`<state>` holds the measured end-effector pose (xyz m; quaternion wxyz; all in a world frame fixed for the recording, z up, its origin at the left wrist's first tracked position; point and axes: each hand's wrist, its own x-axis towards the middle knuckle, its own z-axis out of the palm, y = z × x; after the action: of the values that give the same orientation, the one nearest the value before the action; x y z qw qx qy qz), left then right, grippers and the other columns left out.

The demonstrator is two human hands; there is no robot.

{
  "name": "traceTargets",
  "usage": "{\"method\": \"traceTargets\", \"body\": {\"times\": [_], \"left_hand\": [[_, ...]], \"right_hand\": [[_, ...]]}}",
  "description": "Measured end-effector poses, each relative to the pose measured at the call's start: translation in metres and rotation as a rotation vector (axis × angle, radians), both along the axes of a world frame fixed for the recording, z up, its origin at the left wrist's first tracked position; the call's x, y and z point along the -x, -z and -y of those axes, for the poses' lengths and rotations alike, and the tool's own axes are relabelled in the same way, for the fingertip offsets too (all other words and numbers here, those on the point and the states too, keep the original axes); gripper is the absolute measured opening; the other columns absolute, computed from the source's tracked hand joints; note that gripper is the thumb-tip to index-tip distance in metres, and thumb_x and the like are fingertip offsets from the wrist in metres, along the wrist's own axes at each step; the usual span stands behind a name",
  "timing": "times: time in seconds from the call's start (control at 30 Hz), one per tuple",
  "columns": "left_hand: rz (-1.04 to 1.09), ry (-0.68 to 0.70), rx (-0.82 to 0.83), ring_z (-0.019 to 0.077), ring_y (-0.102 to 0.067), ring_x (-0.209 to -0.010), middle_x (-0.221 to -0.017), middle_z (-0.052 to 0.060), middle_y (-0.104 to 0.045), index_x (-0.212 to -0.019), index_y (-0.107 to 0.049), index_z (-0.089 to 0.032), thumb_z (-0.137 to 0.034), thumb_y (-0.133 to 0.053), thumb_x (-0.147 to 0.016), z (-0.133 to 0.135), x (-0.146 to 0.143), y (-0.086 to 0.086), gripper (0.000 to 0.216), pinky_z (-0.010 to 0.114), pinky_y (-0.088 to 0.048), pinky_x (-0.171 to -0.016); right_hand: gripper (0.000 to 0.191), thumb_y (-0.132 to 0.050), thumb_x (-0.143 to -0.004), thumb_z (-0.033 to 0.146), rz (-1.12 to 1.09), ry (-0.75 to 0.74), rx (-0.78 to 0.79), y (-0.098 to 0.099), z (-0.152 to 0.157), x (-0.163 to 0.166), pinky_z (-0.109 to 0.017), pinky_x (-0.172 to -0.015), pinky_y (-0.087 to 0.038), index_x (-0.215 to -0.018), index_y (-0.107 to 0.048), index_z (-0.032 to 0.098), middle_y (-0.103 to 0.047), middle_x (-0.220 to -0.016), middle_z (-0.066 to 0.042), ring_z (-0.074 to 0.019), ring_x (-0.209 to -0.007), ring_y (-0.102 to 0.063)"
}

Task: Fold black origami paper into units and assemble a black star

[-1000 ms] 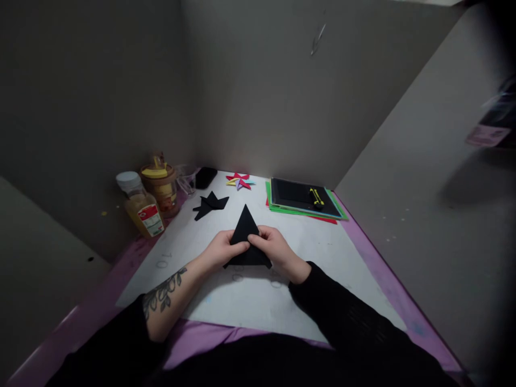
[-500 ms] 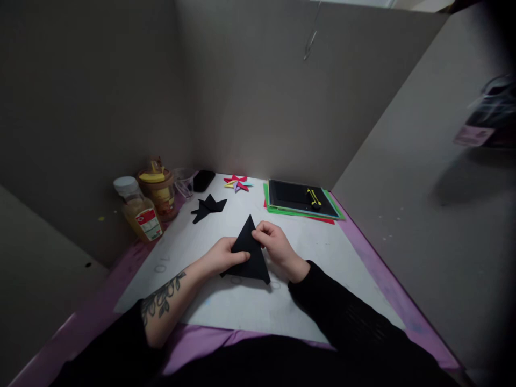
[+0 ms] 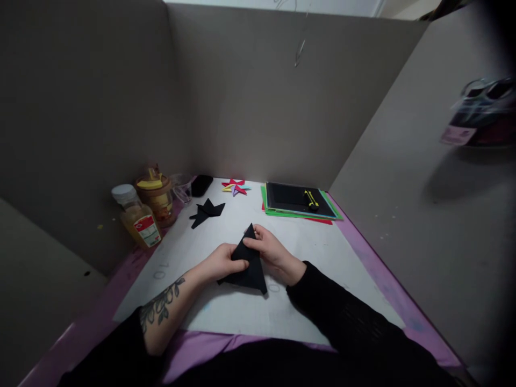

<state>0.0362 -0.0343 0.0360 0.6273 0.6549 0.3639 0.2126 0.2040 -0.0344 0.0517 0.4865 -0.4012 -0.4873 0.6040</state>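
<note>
2 hands pinch black paper triangle (image 3: pixel 248 266) between them: left hand (image 3: pixel 222 262), right hand (image 3: pixel 269 251).

Both hands close together at centre, fingertips nearly meeting. Left hand (image 3: pixel 223 263) knuckles up, thumb and fingers pinching left edge of paper (image 3: pixel 250 270). Right hand (image 3: pixel 271 251) fingers curled, pinching paper near upper tip. Left forearm bare, tattooed, sleeve pushed toward elbow. Right arm in black sleeve down to wrist. Both forearms angle inward.
</note>
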Motion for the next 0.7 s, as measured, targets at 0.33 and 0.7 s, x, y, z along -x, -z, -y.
{"method": "traceTargets", "body": {"times": [0.33,0.7], "left_hand": [[-0.067,-0.175,-0.190,0.0097,-0.042,-0.052,-0.058,-0.002,-0.051,-0.068,-0.059,-0.012,-0.045,-0.063,-0.071,-0.002,-0.007,0.003,0.034,0.021,-0.029,-0.048],[-0.110,-0.042,-0.027,0.0067,-0.038,-0.043,-0.048,-0.004,-0.046,-0.058,-0.055,-0.013,-0.046,-0.070,-0.064,0.010,-0.008,0.001,0.037,0.020,-0.024,-0.042]], "right_hand": [[0.024,-0.074,-0.059,0.032,0.068,0.019,0.068,0.006,0.000,0.003,-0.024,-0.049,-0.031,-0.058,-0.058,0.014,-0.054,-0.054,0.002,-0.0100,-0.050,-0.044],[0.034,-0.073,-0.058,0.038,0.044,0.189,-0.028,-0.002,-0.025,-0.015,-0.024,-0.043,-0.019,-0.050,-0.046,0.019,-0.038,-0.043,0.007,-0.0070,-0.042,-0.029]]}}
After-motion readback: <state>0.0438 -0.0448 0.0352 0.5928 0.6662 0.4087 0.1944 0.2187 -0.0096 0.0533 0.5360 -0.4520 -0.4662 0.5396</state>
